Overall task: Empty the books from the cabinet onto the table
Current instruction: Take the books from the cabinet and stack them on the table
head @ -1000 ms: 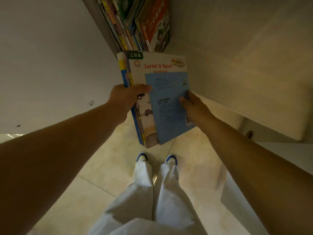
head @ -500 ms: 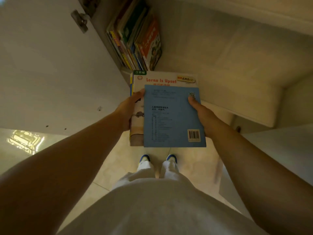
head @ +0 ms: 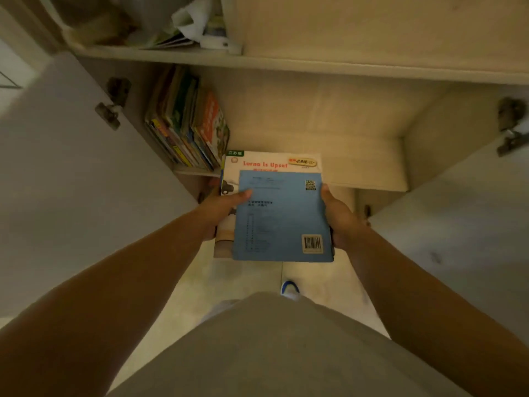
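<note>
I hold a flat stack of books in front of the open cabinet, a blue back cover on top and a white "Lorna Is Upset" book under it. My left hand grips the stack's left edge, thumb on top. My right hand grips its right edge. Several more books lean upright against the left wall of the lower cabinet shelf. No table is in view.
The left cabinet door and right cabinet door stand open on either side of my arms. An upper shelf holds papers and white items. Pale floor tiles and one blue-and-white shoe lie below.
The stack has come out of the cabinet and been turned from tilted to flat. My view has pulled back and up, so the upper shelf and both doors now show.
</note>
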